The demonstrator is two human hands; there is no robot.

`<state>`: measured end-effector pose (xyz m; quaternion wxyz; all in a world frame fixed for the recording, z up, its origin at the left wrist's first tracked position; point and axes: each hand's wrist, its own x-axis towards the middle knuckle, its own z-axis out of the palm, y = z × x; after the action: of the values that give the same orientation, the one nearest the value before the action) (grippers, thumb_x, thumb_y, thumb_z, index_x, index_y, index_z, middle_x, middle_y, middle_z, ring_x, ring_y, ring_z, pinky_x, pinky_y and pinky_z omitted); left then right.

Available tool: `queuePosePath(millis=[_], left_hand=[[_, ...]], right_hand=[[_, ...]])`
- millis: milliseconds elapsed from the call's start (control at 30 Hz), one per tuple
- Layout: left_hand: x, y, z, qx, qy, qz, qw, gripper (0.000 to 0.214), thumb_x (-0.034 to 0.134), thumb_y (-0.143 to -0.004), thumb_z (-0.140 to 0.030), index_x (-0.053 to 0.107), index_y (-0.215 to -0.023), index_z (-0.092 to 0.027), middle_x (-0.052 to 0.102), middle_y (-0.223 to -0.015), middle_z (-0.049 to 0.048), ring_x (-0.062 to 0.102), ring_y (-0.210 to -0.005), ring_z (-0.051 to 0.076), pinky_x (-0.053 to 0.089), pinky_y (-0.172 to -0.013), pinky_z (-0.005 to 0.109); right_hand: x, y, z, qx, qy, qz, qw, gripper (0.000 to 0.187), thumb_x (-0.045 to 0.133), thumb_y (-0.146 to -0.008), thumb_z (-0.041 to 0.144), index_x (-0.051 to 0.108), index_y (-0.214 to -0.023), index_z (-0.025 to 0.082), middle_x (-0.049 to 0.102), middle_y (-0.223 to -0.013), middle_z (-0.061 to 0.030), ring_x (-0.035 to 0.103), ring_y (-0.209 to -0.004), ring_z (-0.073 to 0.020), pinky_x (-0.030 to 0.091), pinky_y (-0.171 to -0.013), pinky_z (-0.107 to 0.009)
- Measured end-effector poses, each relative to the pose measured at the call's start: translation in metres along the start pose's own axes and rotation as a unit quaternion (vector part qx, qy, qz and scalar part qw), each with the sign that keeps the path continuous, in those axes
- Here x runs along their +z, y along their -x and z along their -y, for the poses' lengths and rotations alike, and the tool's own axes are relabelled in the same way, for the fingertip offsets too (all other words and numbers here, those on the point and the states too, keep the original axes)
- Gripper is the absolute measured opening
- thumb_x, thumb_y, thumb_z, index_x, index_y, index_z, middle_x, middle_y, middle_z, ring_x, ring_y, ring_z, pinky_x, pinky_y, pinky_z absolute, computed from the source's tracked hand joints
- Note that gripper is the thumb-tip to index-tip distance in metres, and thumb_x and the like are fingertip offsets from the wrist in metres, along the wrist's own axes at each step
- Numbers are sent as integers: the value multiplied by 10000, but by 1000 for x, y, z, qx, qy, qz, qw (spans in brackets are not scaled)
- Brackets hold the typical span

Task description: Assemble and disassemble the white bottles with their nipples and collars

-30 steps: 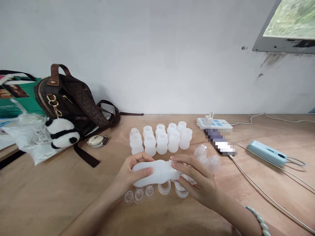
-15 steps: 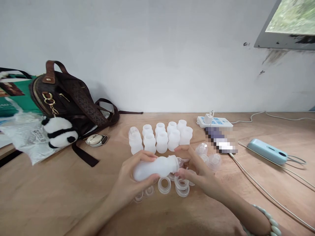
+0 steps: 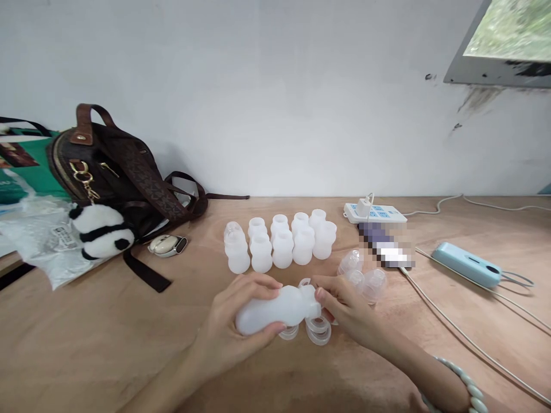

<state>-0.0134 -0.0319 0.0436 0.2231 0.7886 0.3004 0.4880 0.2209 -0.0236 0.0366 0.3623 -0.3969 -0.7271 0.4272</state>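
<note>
My left hand [image 3: 239, 321] is wrapped round a milky white plastic bottle [image 3: 275, 308] held on its side just above the wooden table [image 3: 86, 344]. My right hand [image 3: 344, 307] pinches at the bottle's neck, fingers closed on it; whether a small part is between them I cannot tell. Clear plastic rings [image 3: 318, 331] lie under and beside the bottle's mouth. Clear domed caps [image 3: 365, 281] sit just right of my right hand. Behind my hands stands a group of several white bottles [image 3: 279, 241] in two rows.
A brown backpack [image 3: 112, 172] with a panda plush [image 3: 101, 230] lies at the left, with a plastic bag [image 3: 38, 235] and a small pale device [image 3: 167, 245]. At the right are a power strip [image 3: 376, 214], a blue device [image 3: 467, 264] and cables [image 3: 465, 338].
Both hands with the bottle have dropped slightly toward me. My right hand has closed in on the bottle's neck. The small caps under my left hand are hidden.
</note>
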Motion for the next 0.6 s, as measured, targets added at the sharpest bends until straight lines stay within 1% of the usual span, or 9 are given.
queuePosePath(millis=[67, 100, 167, 233, 333, 400, 467, 533, 600], left_hand=[[1, -1, 3, -103, 48, -11, 993, 187, 780, -768, -246, 682, -923, -212, 747, -962, 49, 706, -819, 206, 546, -702, 289], [1, -2, 4, -160, 80, -13, 984, 188, 777, -767, -298, 679, -895, -201, 742, -932, 48, 699, -784, 200, 540, -660, 273], [0, -3, 6, -260, 151, -7, 954, 282, 782, -745, -409, 665, -863, -181, 731, -862, 45, 673, -684, 178, 509, -566, 239], [-2, -5, 5, -338, 216, 12, 916, 384, 786, -722, -495, 638, -868, -171, 721, -805, 39, 640, -595, 150, 469, -504, 211], [-4, -6, 0, -392, 268, 39, 879, 432, 765, -739, -542, 608, -895, -171, 709, -754, 28, 624, -548, 133, 452, -486, 198], [-4, -5, -2, -369, 261, 45, 891, 412, 752, -757, -535, 614, -902, -174, 705, -760, 26, 623, -535, 133, 462, -472, 204], [-2, -2, -4, -290, 210, 34, 933, 333, 765, -769, -462, 634, -896, -184, 713, -826, 32, 654, -587, 147, 498, -497, 220], [-1, 1, -5, -164, 115, 13, 980, 231, 782, -779, -327, 645, -918, -203, 721, -926, 38, 698, -719, 173, 547, -603, 249], [0, 4, -6, -18, 7, 6, 1000, 251, 780, -793, -219, 635, -998, -222, 730, -1007, 54, 714, -841, 197, 568, -714, 290]], right_hand=[[-2, 1, 1, -40, -7, -22, 999, 595, 323, -957, 717, 603, -1046, 200, 649, -820, -44, 593, -677, -169, 477, -575, -286], [-3, 2, 1, -70, -3, -35, 997, 628, 355, -939, 734, 523, -1273, 229, 669, -1053, -94, 645, -843, -206, 542, -692, -337], [-6, 2, 2, -137, 27, -47, 989, 774, 518, -901, 693, 248, -1512, 304, 490, -1428, -147, 595, -1154, -259, 554, -898, -424], [-7, 2, 3, -213, 81, -42, 973, 793, 663, -902, 499, 200, -1525, 334, 361, -1534, -145, 490, -1317, -278, 532, -977, -447], [-7, 2, 5, -304, 152, -39, 940, 523, 600, -953, 187, 381, -1414, 302, 491, -1406, -123, 514, -1298, -246, 526, -982, -420], [-6, 3, 5, -307, 167, -42, 936, 398, 575, -967, 182, 462, -1339, 267, 611, -1218, -102, 619, -1119, -217, 551, -900, -372], [-4, 3, 5, -268, 167, -51, 948, 322, 640, -944, 327, 536, -1234, 234, 673, -1038, -78, 657, -912, -203, 556, -761, -323], [-2, 4, 4, -207, 143, -59, 966, 367, 672, -886, 507, 589, -1085, 211, 680, -886, -52, 629, -744, -185, 511, -637, -294], [1, 5, 3, -133, 92, -50, 986, 423, 623, -868, 618, 597, -912, 198, 640, -767, -26, 552, -626, -155, 436, -563, -278]])
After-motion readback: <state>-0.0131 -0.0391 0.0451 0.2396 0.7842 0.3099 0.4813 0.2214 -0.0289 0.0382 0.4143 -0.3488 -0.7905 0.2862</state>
